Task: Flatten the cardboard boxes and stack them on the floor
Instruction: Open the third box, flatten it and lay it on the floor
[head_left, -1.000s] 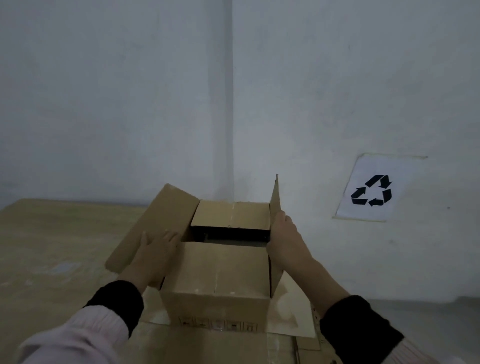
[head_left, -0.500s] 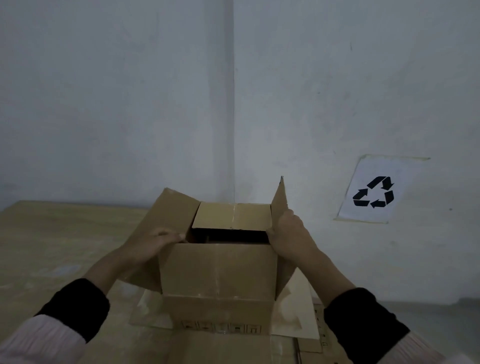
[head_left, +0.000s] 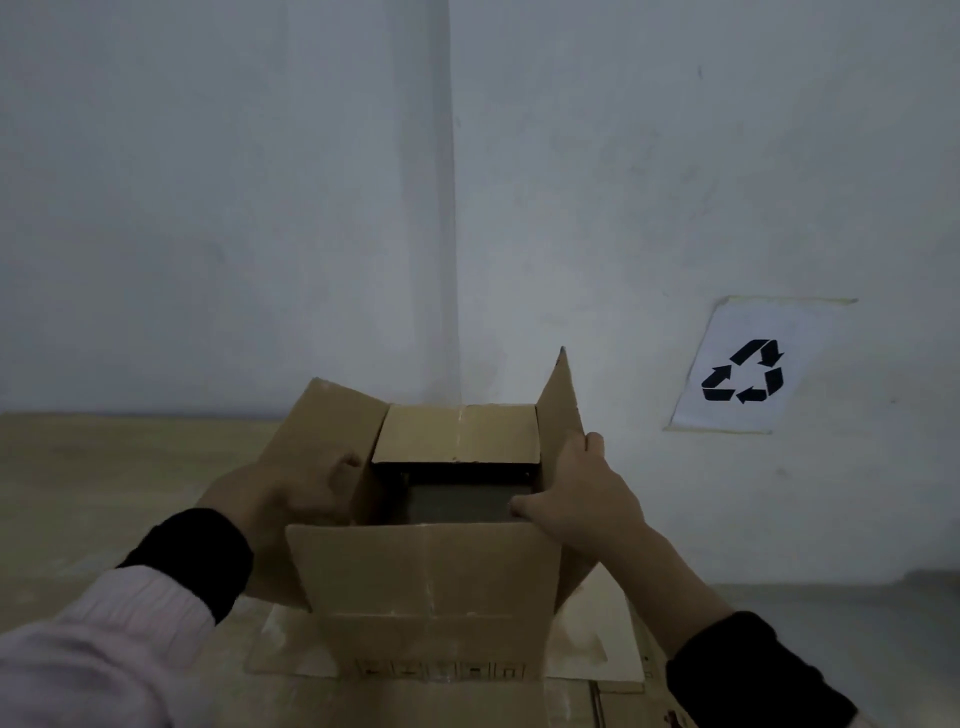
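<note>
A brown cardboard box (head_left: 431, 582) stands upright in front of me, its top flaps spread and its dark inside showing. My left hand (head_left: 291, 491) is curled over the box's left top edge, by the left flap (head_left: 332, 423). My right hand (head_left: 576, 493) grips the right top edge, thumb inside, fingers on the raised right flap (head_left: 561, 400). The far flap (head_left: 457, 434) lies folded inward. The box rests on pale flattened cardboard sheets (head_left: 592, 649).
The box sits in a corner of two white walls (head_left: 452, 208). A paper sheet with a black recycling symbol (head_left: 743, 371) is taped low on the right wall. A tan wooden surface (head_left: 104, 478) stretches to the left; grey floor (head_left: 857, 613) lies at right.
My left hand moved from the outer left flap up onto the box's left top edge. My right hand shifted its hold on the right edge. The near flap has swung toward me, opening the top wider.
</note>
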